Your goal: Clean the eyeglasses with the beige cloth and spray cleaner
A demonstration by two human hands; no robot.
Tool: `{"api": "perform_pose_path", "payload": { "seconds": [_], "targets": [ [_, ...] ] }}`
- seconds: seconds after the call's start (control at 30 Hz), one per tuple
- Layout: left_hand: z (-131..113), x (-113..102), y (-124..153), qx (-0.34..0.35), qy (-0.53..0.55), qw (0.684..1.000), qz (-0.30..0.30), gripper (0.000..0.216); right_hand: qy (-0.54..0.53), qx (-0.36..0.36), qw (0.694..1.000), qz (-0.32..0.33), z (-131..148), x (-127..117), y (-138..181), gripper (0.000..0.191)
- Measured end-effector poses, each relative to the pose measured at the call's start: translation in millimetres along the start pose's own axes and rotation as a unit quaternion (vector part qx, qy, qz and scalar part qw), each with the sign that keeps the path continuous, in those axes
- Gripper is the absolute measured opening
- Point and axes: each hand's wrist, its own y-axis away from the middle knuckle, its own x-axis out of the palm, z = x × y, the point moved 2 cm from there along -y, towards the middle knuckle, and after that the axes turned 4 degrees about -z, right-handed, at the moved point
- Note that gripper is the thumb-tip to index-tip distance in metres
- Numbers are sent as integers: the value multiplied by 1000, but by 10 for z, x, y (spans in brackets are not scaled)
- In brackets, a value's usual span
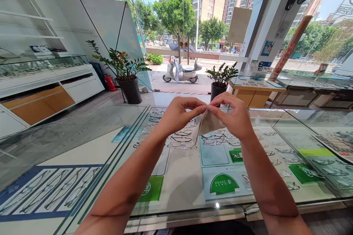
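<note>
A glass display counter (193, 205) of spectacle frames (182, 137), two potted plants (127, 77), and a scooter (182, 73) outside.

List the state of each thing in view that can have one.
left hand: pinching the cloth's top edge
right hand: pinching the same edge
cloth: held up, hanging above the counter
glass counter: closed, eyeglass frames laid inside
scooter: parked outside

Small beige cloth (210, 124) (zigzag-edged) hangs pinched at its top corner.

The cleaning cloth (211, 123) looks soft, matt grey fabric; the display counter (91, 143) beneath is glossy, reflective glass.
</note>
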Motion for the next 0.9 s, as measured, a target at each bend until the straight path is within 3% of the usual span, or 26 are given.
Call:
{"api": "perform_pose_path", "payload": {
  "seconds": [0.63, 0.9],
  "targets": [
    [51, 26, -1, -6, 50, 999, -15, 29, 25, -47, 998, -29, 16, -4, 21, 4],
    [17, 19, -2, 20, 37, 999, -7, 27, 36, -43, 998, -43, 31, 4, 23, 8]
  ]
}}
